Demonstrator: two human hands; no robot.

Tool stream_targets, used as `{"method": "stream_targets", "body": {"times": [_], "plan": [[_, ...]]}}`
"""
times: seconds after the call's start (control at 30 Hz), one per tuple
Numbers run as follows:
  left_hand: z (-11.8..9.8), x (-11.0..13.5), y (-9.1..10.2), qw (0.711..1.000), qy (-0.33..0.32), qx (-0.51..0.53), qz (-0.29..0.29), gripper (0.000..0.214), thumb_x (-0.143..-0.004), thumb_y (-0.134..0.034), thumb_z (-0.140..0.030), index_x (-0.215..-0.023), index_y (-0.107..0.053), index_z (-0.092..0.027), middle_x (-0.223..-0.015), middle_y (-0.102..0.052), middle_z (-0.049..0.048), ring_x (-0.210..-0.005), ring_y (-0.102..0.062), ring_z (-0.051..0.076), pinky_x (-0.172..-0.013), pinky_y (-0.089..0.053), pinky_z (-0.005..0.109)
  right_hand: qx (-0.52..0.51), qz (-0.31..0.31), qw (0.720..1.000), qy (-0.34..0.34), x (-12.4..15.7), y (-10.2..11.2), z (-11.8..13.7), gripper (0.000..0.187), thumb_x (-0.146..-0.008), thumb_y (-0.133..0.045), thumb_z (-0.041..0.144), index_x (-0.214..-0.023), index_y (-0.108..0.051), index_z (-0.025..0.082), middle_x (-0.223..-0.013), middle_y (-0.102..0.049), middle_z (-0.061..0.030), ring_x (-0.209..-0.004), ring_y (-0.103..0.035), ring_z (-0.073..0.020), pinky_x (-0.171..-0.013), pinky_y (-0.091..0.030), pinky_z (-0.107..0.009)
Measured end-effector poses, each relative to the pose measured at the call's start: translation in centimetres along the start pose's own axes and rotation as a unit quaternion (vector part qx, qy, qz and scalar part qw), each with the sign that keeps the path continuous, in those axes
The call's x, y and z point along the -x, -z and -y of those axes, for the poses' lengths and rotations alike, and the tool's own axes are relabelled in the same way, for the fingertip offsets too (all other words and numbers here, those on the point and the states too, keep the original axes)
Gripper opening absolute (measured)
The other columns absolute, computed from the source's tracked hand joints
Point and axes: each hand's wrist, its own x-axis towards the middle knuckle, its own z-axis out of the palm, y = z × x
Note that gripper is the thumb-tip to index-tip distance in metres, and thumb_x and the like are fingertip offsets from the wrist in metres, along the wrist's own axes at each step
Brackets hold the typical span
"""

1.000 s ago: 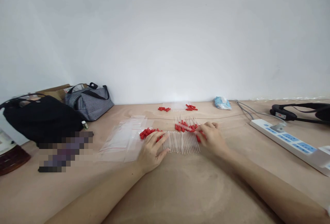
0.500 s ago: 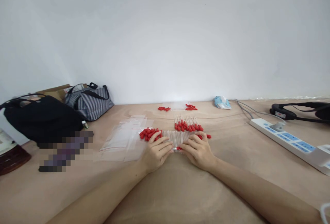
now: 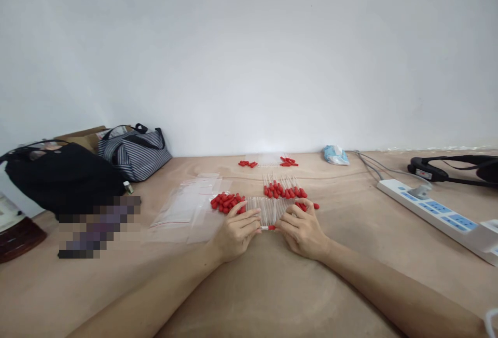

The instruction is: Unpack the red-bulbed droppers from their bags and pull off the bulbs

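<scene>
My left hand [image 3: 238, 233] is closed by its fingertips on the clear tube end of a glass dropper with a red rubber bulb [image 3: 268, 228]. At the bulb end, my right hand [image 3: 305, 233] pinches the same dropper, which lies level between the two hands. Just beyond the fingers is a row of clear dropper tubes [image 3: 268, 208] lying side by side. Red bulbs [image 3: 225, 202] cluster at the row's left end, and others show partly behind my right fingers. Another group of droppers [image 3: 286, 188] lies farther back, bulbs toward me.
Clear zip bags [image 3: 181, 205] lie to the left. More red-bulbed droppers [image 3: 288, 162] sit near the wall. A blue-and-white packet [image 3: 336, 154], a power strip [image 3: 431, 208] and black headgear [image 3: 428, 170] are at right. Black [image 3: 73, 177] and striped bags [image 3: 136, 153] stand at left.
The dropper between my hands has turned slightly and now lies more level. My hands have barely shifted and keep their hold; the other droppers stay in place.
</scene>
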Motion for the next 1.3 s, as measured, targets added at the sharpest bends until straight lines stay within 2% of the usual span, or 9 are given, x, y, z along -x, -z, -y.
{"method": "stream_targets", "body": {"times": [0.3,0.43,0.53,0.6,0.77,0.9,0.97,1.1,1.3], "plan": [[0.4,0.5,0.3,1.000,-0.002,0.009,-0.004,0.013,-0.082,-0.045,-0.010,-0.083,-0.057,-0.015,-0.083,-0.068,0.0040,-0.097,-0.058,0.018,-0.095,-0.037,0.041,-0.006,0.012,1.000,-0.019,0.5,0.2,-0.4,0.015,-0.079,-0.043,0.015,-0.071,-0.055,0.019,-0.061,-0.054,0.0019,-0.068,-0.046,-0.0126,-0.089,-0.021,-0.040],[1.8,1.6,0.9,0.997,0.064,-0.016,-0.044,0.012,-0.083,-0.046,-0.013,-0.083,-0.058,-0.015,-0.079,-0.065,0.0039,-0.085,-0.060,0.017,-0.081,-0.045,0.035,0.006,-0.036,0.990,-0.134,1.7,1.0,-2.7,0.013,-0.082,-0.044,0.018,-0.076,-0.056,0.019,-0.071,-0.060,0.0002,-0.073,-0.051,-0.0135,-0.088,-0.022,-0.039],[2.1,1.9,0.8,0.991,0.122,-0.029,-0.038,0.016,-0.084,-0.044,-0.018,-0.090,-0.059,-0.016,-0.072,-0.055,0.0023,-0.064,-0.053,0.011,-0.060,-0.047,0.023,-0.022,-0.067,0.974,-0.217,2.1,1.1,-4.3,0.013,-0.084,-0.043,0.023,-0.083,-0.055,0.020,-0.079,-0.060,-0.0021,-0.075,-0.053,-0.0143,-0.081,-0.030,-0.035],[2.0,1.7,0.4,0.988,0.146,-0.039,-0.036,0.022,-0.086,-0.041,-0.018,-0.099,-0.057,-0.014,-0.071,-0.047,0.0016,-0.060,-0.048,0.009,-0.056,-0.046,0.020,-0.069,-0.075,0.959,-0.265,2.1,0.8,-5.1,0.017,-0.085,-0.040,0.026,-0.086,-0.055,0.020,-0.082,-0.058,-0.0045,-0.075,-0.053,-0.0152,-0.073,-0.036,-0.031],[1.7,0.9,-0.5,0.986,0.161,-0.040,-0.023,0.033,-0.084,-0.034,-0.009,-0.114,-0.048,-0.011,-0.080,-0.043,0.0040,-0.068,-0.048,0.010,-0.065,-0.047,0.022,-0.135,-0.044,0.922,-0.361,2.4,0.4,-6.7,0.025,-0.082,-0.038,0.029,-0.089,-0.059,0.017,-0.081,-0.054,-0.0068,-0.068,-0.053,-0.0153,-0.063,-0.043,-0.029],[1.7,0.2,-1.5,0.985,0.164,-0.040,-0.046,0.029,-0.084,-0.035,-0.009,-0.107,-0.052,-0.013,-0.078,-0.046,0.0038,-0.071,-0.050,0.012,-0.068,-0.048,0.024,-0.148,-0.034,0.883,-0.444,2.8,0.6,-7.6,0.028,-0.078,-0.041,0.030,-0.095,-0.055,0.014,-0.078,-0.058,-0.0059,-0.060,-0.053,-0.0136,-0.055,-0.043,-0.026],[1.6,-0.2,-2.1,0.985,0.157,-0.051,-0.054,0.024,-0.084,-0.037,-0.010,-0.101,-0.054,-0.014,-0.078,-0.050,0.0041,-0.074,-0.052,0.014,-0.071,-0.048,0.027,-0.153,-0.015,0.868,-0.472,2.9,0.8,-7.8,0.026,-0.074,-0.046,0.032,-0.091,-0.055,0.015,-0.071,-0.059,-0.0035,-0.059,-0.053,-0.0135,-0.052,-0.041,-0.025],[1.6,-0.7,-3.0,0.989,0.119,-0.077,-0.032,0.022,-0.083,-0.037,-0.010,-0.095,-0.054,-0.015,-0.080,-0.057,0.0054,-0.076,-0.056,0.017,-0.073,-0.049,0.030,-0.121,0.041,0.859,-0.496,3.0,1.2,-8.0,0.020,-0.067,-0.054,0.036,-0.074,-0.058,0.019,-0.066,-0.060,-0.0008,-0.059,-0.053,-0.0139,-0.052,-0.038,-0.024],[1.3,-0.8,-2.9,0.995,0.095,-0.021,0.010,0.021,-0.082,-0.041,-0.015,-0.100,-0.053,-0.014,-0.084,-0.062,0.0072,-0.077,-0.058,0.018,-0.072,-0.050,0.031,-0.097,0.088,0.851,-0.509,3.8,0.5,-8.7,0.020,-0.065,-0.056,0.039,-0.068,-0.060,0.020,-0.066,-0.063,-0.0011,-0.062,-0.055,-0.0154,-0.054,-0.037,-0.024]]}}
